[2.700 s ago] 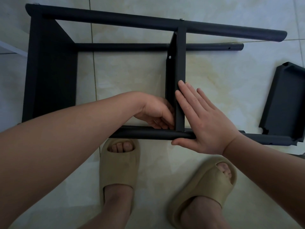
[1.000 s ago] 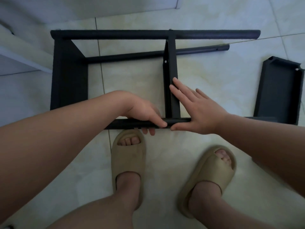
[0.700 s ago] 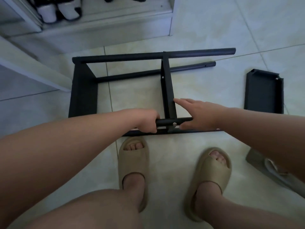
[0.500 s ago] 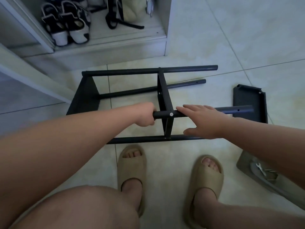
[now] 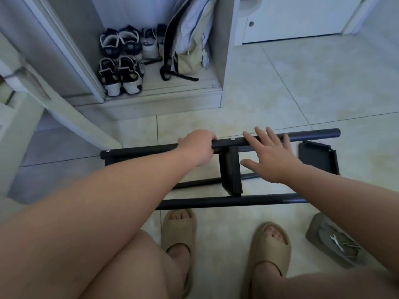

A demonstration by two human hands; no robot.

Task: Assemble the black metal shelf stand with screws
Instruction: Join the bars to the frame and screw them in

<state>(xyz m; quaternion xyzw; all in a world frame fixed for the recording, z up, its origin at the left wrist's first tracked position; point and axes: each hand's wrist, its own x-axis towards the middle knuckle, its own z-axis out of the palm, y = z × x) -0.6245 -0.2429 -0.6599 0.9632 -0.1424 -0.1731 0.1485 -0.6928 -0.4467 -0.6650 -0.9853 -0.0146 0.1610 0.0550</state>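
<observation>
Stand [image 5: 230, 169] higher, R hand [image 5: 270, 156] flat

Was a home, likely an entryway: pale tiled floor [image 5: 313, 87], open white closet [image 5: 224, 61] with sneakers [image 5: 121, 61] lined up on its bottom and a cloth bag [image 5: 190, 55] beside them, white door [image 5: 291, 18] at right. Person wore foam slippers [image 5: 179, 231].

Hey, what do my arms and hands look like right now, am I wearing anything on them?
The left forearm and right forearm are bare as far as the view reaches, with no sleeves in sight. The left hand and right hand wear no gloves, and no ring, watch or bracelet shows on the sides facing the camera.
</observation>
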